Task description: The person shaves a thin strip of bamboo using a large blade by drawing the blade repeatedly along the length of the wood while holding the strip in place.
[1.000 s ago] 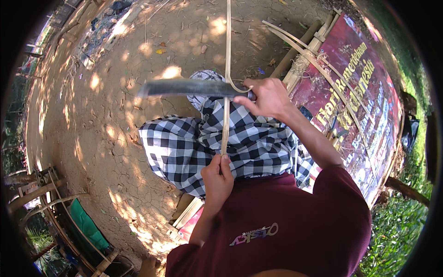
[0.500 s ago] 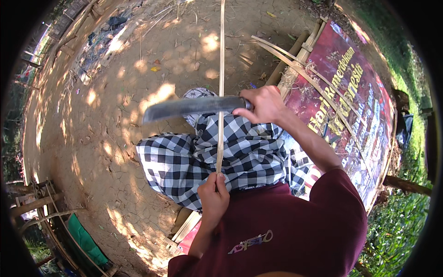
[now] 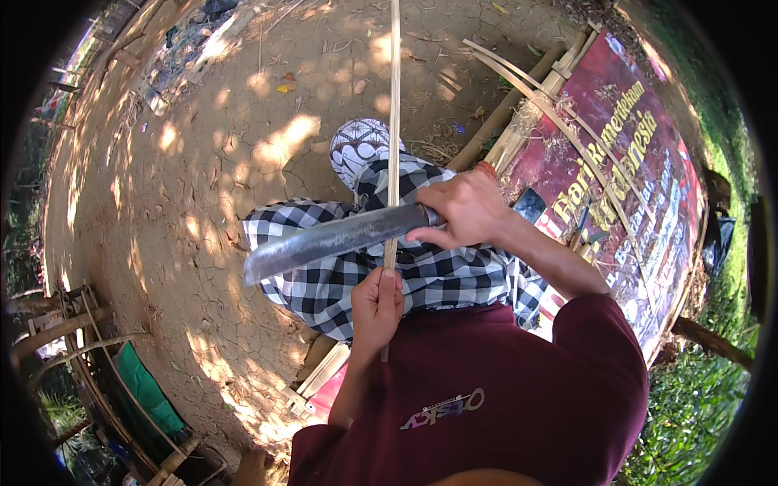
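Note:
My left hand [image 3: 378, 306] pinches a long, thin bamboo strip [image 3: 395, 105] near its lower end, in front of my belly. The strip runs away from me past the top edge of the view, and a short tail of it shows below the hand. A machete [image 3: 332, 236] is gripped by its handle in my right hand [image 3: 463, 209], whose fingers are wrapped round it. Its broad dark blade points left and lies across the strip, just beyond my left hand. Whether the edge touches the strip I cannot tell. Checkered cloth [image 3: 324, 292] covers my legs beneath.
To my right is a bamboo platform covered with a red printed banner [image 3: 559, 162]. Bamboo strips [image 3: 567, 130] and shavings lie on it, beside a small dark flat object [image 3: 530, 206]. Cracked earth [image 3: 203, 162] surrounds me. A green sheet [image 3: 150, 389] hangs by wooden poles at the lower left.
The machete has come down along the strip toward my left hand, its tip swinging lower. My left hand has risen slightly, and a tail of strip now shows beneath it.

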